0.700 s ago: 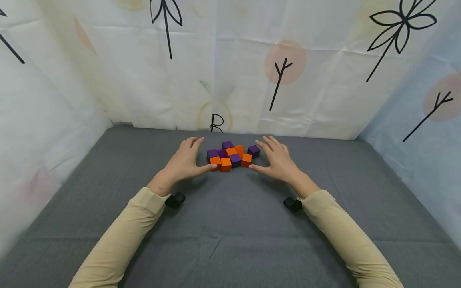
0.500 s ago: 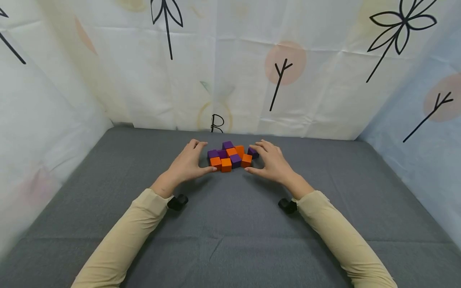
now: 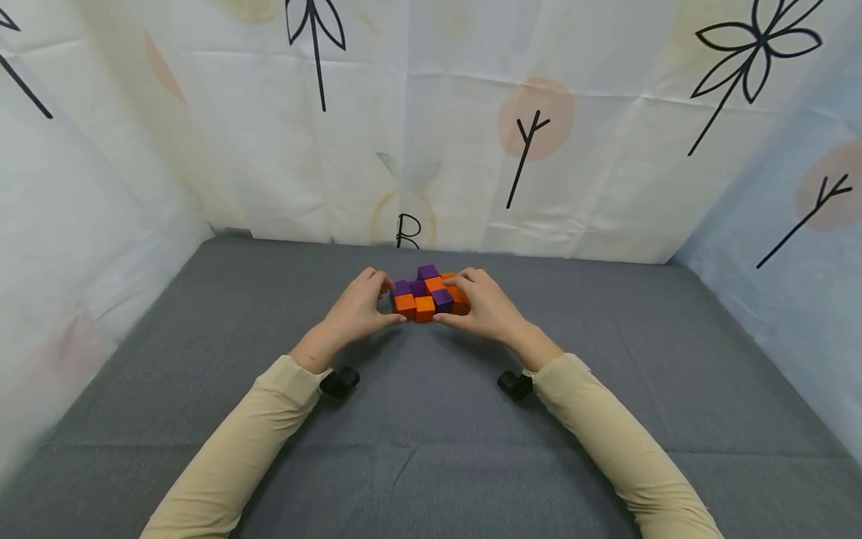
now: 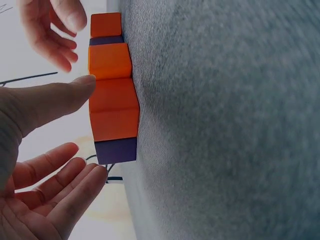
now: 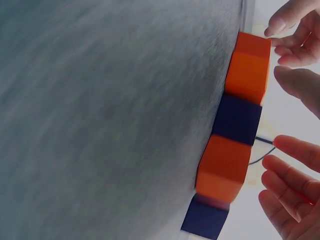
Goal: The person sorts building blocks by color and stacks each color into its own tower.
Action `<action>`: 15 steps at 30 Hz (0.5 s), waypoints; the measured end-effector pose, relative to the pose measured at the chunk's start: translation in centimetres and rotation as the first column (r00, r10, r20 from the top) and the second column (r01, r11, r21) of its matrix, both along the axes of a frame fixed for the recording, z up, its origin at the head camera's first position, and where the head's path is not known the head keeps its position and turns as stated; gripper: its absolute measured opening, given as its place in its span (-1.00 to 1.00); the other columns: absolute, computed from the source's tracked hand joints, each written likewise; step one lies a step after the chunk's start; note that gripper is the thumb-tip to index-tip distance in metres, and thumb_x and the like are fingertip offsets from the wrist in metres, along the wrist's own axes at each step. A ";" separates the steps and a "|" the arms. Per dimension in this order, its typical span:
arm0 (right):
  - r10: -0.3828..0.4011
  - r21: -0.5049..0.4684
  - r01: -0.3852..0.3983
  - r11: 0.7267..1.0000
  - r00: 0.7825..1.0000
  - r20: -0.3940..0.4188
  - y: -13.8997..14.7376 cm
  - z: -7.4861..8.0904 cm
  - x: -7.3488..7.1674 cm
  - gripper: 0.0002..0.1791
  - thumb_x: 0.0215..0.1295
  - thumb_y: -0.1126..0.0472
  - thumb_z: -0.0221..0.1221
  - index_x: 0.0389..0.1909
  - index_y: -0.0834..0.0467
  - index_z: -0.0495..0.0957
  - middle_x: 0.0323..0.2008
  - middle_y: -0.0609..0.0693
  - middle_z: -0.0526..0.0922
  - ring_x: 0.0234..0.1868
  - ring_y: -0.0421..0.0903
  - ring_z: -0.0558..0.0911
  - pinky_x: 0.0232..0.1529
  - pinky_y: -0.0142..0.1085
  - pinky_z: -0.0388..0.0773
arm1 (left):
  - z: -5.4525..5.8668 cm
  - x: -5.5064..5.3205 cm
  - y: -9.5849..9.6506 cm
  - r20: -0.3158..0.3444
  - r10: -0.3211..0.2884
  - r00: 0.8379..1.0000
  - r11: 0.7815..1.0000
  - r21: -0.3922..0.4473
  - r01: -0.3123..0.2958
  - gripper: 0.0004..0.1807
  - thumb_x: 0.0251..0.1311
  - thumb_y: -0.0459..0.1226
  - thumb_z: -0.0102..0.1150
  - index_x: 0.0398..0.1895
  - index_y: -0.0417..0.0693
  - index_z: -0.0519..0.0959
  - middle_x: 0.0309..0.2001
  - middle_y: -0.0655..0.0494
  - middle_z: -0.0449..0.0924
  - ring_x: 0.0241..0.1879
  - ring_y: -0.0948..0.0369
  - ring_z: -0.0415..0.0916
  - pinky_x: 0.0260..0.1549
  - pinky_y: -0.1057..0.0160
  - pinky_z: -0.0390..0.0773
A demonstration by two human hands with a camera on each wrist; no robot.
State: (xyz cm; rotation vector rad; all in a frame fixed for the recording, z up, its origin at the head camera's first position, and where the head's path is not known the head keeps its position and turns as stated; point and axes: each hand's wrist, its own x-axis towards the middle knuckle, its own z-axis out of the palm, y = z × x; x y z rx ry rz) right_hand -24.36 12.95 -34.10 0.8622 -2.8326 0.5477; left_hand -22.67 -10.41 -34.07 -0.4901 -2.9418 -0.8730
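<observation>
While parted fingers grip nothing, left hand and right hand flank cubes below a B-like mark.

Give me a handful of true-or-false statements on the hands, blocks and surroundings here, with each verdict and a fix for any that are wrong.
1. The blocks rest on a grey cloth. True.
2. Every block in view is purple. False: some are purple, others orange.
3. The left hand and right hand are at opposite sides of the cluster. True.
4. The right hand holds a block high above the cloth. False: it is low at the cluster's right side, with no block lifted.
5. A black device shows at the left wrist. True.
6. The sleeves are bright red. False: they are beige.
</observation>
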 end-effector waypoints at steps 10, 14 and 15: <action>0.060 0.016 -0.060 0.998 0.998 0.007 -2.2 0.4 -0.1 -0.45 0.10 -0.07 0.36 0.02 0.22 0.61 0.01 0.15 0.56 0.07 0.09 0.46 0.14 -0.07 0.46 | -0.3 0.0 0.4 0.018 0.036 0.999 0.999 0.030 -0.037 -0.49 0.03 -0.16 0.43 -0.04 -0.25 0.47 -0.13 -0.12 0.45 -0.17 0.05 0.42 -0.14 0.10 0.52; 0.070 0.018 -0.071 0.997 0.997 0.026 -2.8 0.4 -0.3 -0.47 0.12 -0.07 0.35 0.01 0.20 0.62 -0.02 0.13 0.57 0.05 0.07 0.46 0.14 -0.08 0.44 | -0.4 0.1 0.5 0.034 0.048 0.998 0.997 0.060 -0.050 -0.50 0.02 -0.17 0.43 -0.05 -0.26 0.48 -0.14 -0.13 0.46 -0.19 0.05 0.43 -0.15 0.11 0.53; 0.070 0.019 -0.071 0.997 0.997 0.031 -3.0 0.4 -0.3 -0.48 0.13 -0.06 0.35 0.01 0.19 0.62 -0.02 0.12 0.57 0.05 0.07 0.45 0.14 -0.08 0.43 | -0.4 0.1 0.5 0.041 0.057 0.998 0.996 0.070 -0.060 -0.51 0.03 -0.18 0.43 -0.06 -0.26 0.49 -0.14 -0.13 0.46 -0.19 0.05 0.43 -0.15 0.12 0.53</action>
